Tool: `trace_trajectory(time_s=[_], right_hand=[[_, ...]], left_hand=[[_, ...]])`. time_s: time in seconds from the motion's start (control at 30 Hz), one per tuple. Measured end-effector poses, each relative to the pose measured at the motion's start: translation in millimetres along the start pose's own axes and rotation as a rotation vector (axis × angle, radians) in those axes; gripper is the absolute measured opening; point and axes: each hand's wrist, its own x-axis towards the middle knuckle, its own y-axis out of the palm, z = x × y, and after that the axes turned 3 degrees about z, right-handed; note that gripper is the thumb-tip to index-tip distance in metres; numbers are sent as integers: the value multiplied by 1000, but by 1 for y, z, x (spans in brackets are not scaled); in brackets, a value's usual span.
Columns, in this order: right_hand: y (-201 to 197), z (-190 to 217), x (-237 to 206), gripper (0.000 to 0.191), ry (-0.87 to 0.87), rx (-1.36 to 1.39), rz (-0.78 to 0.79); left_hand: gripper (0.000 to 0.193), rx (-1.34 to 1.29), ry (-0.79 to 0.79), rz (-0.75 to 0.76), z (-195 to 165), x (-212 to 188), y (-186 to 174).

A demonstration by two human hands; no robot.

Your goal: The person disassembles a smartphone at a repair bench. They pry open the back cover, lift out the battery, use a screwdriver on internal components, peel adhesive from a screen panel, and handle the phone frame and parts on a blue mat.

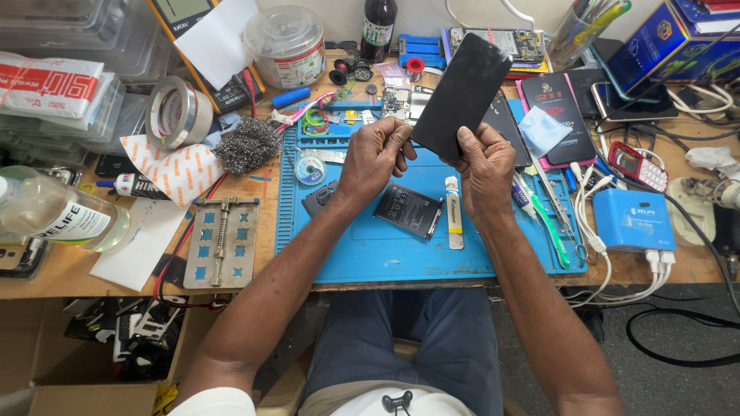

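Black phone panel (461, 96) sits pinched between our left hand (375, 154) and right hand (486, 166), already separated; battery (408, 209) remains on the desk (62, 270).

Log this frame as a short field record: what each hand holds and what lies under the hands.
left hand: grips the lower left edge of the black phone screen panel
right hand: holds the panel's lower right corner
panel: raised, tilted, above the blue work mat
on mat: phone battery, green-handled tweezers
mat's left: metal holder jig
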Motion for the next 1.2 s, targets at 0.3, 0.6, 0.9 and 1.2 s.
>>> trace_trajectory(time_s=[0.3,0.6,0.9,1.2], right_hand=[[3,6,0,22,2,49,24],[7,4,-6,21,-74,-100,-65],[15,18,-8,28,-146,-338,-65],[14,17,-17,27,-192,-374,-4]], left_hand=[[20,56,86,18,-14,-4,-1],[14,287,201,-71,-24,-8,-4],[13,338,131,-55,-25,-8,-6],[12,408,223,-87,-18,-10,-10]])
